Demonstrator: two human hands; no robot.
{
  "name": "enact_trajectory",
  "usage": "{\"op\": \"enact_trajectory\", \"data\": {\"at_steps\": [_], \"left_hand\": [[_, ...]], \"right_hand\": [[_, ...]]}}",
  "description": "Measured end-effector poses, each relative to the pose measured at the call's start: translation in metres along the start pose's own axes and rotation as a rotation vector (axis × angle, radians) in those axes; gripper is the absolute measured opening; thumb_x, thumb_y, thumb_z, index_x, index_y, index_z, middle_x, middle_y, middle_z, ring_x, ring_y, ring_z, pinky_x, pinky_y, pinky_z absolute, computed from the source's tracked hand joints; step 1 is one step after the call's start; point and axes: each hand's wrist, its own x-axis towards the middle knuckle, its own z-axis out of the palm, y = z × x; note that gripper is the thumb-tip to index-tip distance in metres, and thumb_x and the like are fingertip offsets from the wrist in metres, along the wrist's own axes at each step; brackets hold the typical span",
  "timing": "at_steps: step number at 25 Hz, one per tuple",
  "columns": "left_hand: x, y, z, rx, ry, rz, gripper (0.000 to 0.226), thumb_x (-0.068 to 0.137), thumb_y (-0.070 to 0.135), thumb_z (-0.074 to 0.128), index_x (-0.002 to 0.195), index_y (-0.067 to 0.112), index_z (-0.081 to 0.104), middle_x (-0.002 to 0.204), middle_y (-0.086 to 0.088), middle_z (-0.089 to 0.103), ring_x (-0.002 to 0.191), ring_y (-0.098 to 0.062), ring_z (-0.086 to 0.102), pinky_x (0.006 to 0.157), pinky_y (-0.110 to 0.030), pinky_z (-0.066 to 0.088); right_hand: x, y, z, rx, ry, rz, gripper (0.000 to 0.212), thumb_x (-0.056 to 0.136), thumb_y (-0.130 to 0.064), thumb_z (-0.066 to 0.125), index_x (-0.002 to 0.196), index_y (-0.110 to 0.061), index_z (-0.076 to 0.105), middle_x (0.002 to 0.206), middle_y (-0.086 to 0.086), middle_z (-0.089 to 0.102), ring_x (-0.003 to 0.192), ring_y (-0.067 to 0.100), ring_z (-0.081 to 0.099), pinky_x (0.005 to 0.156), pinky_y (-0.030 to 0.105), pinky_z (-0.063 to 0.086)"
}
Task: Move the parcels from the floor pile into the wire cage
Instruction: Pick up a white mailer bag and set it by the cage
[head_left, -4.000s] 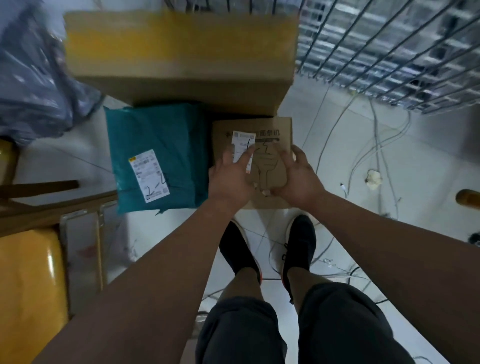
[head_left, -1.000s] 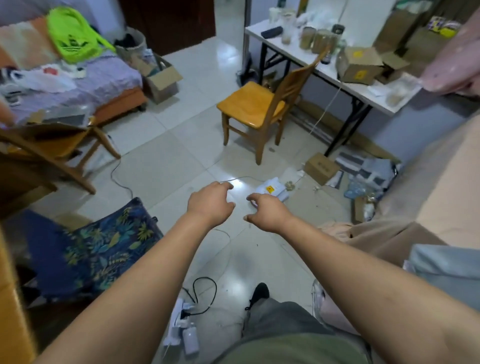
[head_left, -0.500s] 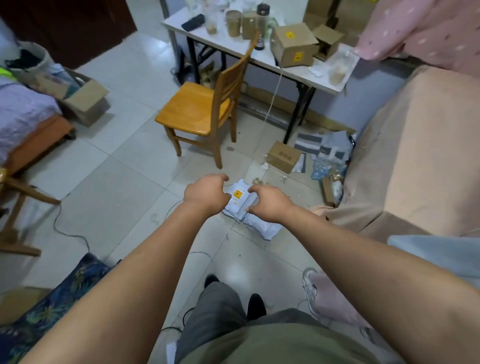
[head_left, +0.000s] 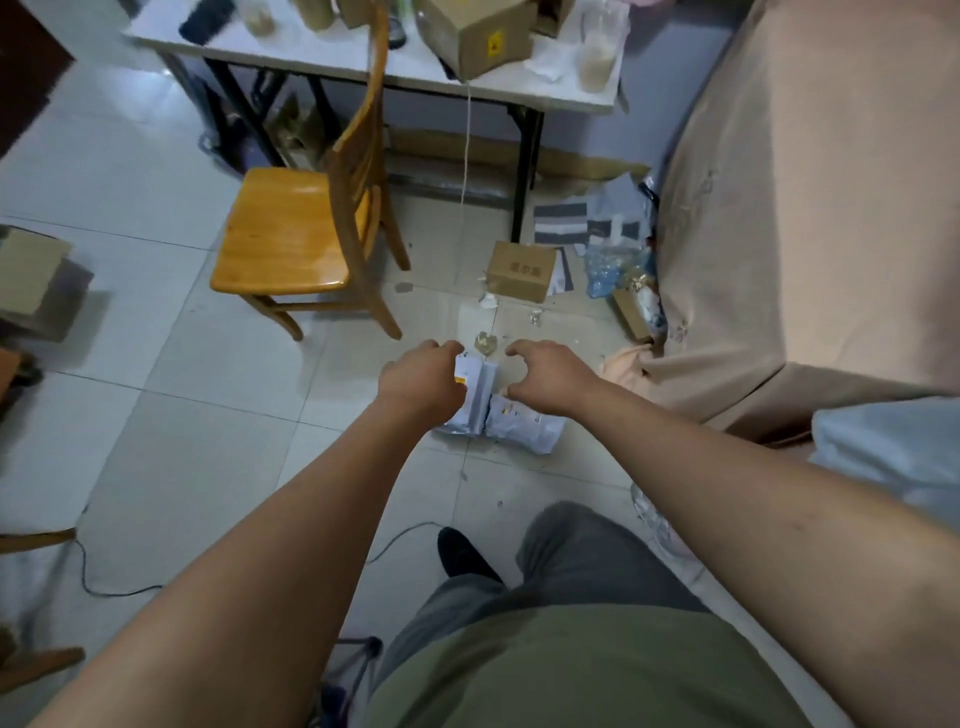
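Note:
A small pile of white plastic mailer parcels (head_left: 524, 423) lies on the tiled floor just ahead of my feet. Both arms stretch out over it. My left hand (head_left: 423, 379) hovers above the left parcel, fingers loosely curled, holding nothing. My right hand (head_left: 550, 376) hangs above the right side of the pile with thumb and fingers spread in a claw, also holding nothing. A brown cardboard box (head_left: 521, 271) sits on the floor farther away near the table leg. The wire cage is out of view.
A wooden chair (head_left: 306, 234) stands left of the pile. Behind it a white table (head_left: 395, 67) carries a cardboard box and jars. A cloth-covered bulk (head_left: 810, 218) fills the right side. Loose wrappings (head_left: 608, 249) and a floor cable (head_left: 104, 587) lie around.
I have turned away from the cage, where I set down a box, and moved toward the floor pile. Both hands have come lower and closer over the white parcels.

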Motion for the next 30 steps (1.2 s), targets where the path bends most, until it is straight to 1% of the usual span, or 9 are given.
{"op": "enact_trajectory", "data": {"at_steps": [3, 6, 9, 13, 15, 20, 25, 28, 30], "left_hand": [[0.038, 0.001, 0.013, -0.007, -0.066, 0.052, 0.055, 0.092, 0.026, 0.057, 0.145, 0.029, 0.045, 0.137, -0.005, 0.054, 0.122, -0.031, 0.057, 0.098, -0.043, 0.048], [0.075, 0.004, 0.036, 0.007, -0.188, 0.065, 0.056, 0.092, 0.023, 0.056, 0.146, 0.026, 0.043, 0.142, -0.010, 0.049, 0.122, -0.033, 0.056, 0.099, -0.045, 0.047], [0.116, 0.005, 0.066, 0.051, -0.211, 0.071, 0.058, 0.093, 0.025, 0.055, 0.149, 0.022, 0.040, 0.142, -0.014, 0.049, 0.122, -0.036, 0.055, 0.099, -0.047, 0.046], [0.177, 0.008, 0.128, 0.054, -0.263, 0.070, 0.067, 0.094, 0.023, 0.053, 0.156, 0.024, 0.029, 0.145, -0.012, 0.046, 0.125, -0.035, 0.052, 0.100, -0.047, 0.044], [0.209, 0.006, 0.166, 0.062, -0.281, 0.103, 0.073, 0.093, 0.021, 0.057, 0.158, 0.025, 0.024, 0.147, -0.010, 0.044, 0.125, -0.034, 0.052, 0.098, -0.046, 0.044], [0.272, -0.017, 0.272, 0.064, -0.265, 0.216, 0.071, 0.092, 0.018, 0.058, 0.156, 0.023, 0.028, 0.141, -0.010, 0.049, 0.117, -0.034, 0.056, 0.087, -0.043, 0.047], [0.331, -0.049, 0.395, 0.053, -0.165, 0.285, 0.079, 0.085, 0.016, 0.064, 0.156, 0.020, 0.031, 0.143, -0.011, 0.047, 0.118, -0.034, 0.055, 0.094, -0.046, 0.047], [0.373, -0.068, 0.468, 0.037, -0.172, 0.308, 0.081, 0.079, 0.012, 0.066, 0.154, 0.021, 0.035, 0.140, -0.010, 0.048, 0.119, -0.033, 0.055, 0.095, -0.045, 0.049], [0.395, -0.081, 0.509, 0.069, -0.185, 0.342, 0.084, 0.078, 0.013, 0.069, 0.155, 0.020, 0.033, 0.145, -0.011, 0.045, 0.123, -0.034, 0.053, 0.097, -0.045, 0.047]], "right_hand": [[0.032, 0.013, 0.003, 0.051, -0.003, 0.054, 0.068, 0.089, -0.024, 0.070, 0.152, -0.020, 0.044, 0.145, 0.020, 0.050, 0.133, 0.033, 0.049, 0.103, 0.032, 0.041], [0.066, 0.035, 0.010, 0.048, -0.036, 0.110, 0.064, 0.090, -0.023, 0.067, 0.150, -0.017, 0.044, 0.137, 0.023, 0.050, 0.126, 0.037, 0.052, 0.100, 0.034, 0.044], [0.109, 0.067, 0.028, 0.026, -0.045, 0.160, 0.070, 0.085, -0.022, 0.068, 0.149, -0.018, 0.040, 0.135, 0.022, 0.046, 0.122, 0.042, 0.054, 0.100, 0.042, 0.050], [0.167, 0.119, 0.073, 0.023, -0.080, 0.237, 0.086, 0.082, -0.021, 0.066, 0.158, -0.024, 0.026, 0.146, 0.018, 0.036, 0.129, 0.041, 0.045, 0.105, 0.044, 0.046], [0.196, 0.147, 0.103, 0.010, -0.080, 0.273, 0.094, 0.081, -0.024, 0.070, 0.160, -0.026, 0.021, 0.154, 0.015, 0.030, 0.135, 0.039, 0.039, 0.109, 0.045, 0.042], [0.270, 0.210, 0.201, -0.001, -0.096, 0.290, 0.105, 0.077, -0.038, 0.079, 0.162, -0.027, 0.019, 0.158, 0.016, 0.026, 0.139, 0.039, 0.035, 0.110, 0.051, 0.040], [0.347, 0.267, 0.324, -0.056, -0.071, 0.302, 0.108, 0.077, -0.044, 0.080, 0.163, -0.028, 0.015, 0.160, 0.014, 0.025, 0.142, 0.037, 0.032, 0.109, 0.050, 0.038], [0.393, 0.301, 0.395, -0.098, -0.101, 0.303, 0.109, 0.081, -0.046, 0.077, 0.163, -0.029, 0.008, 0.163, 0.015, 0.019, 0.145, 0.038, 0.028, 0.111, 0.050, 0.037], [0.416, 0.323, 0.435, -0.152, -0.088, 0.295, 0.110, 0.081, -0.050, 0.075, 0.163, -0.028, 0.006, 0.164, 0.017, 0.017, 0.147, 0.039, 0.026, 0.111, 0.052, 0.037]]}}
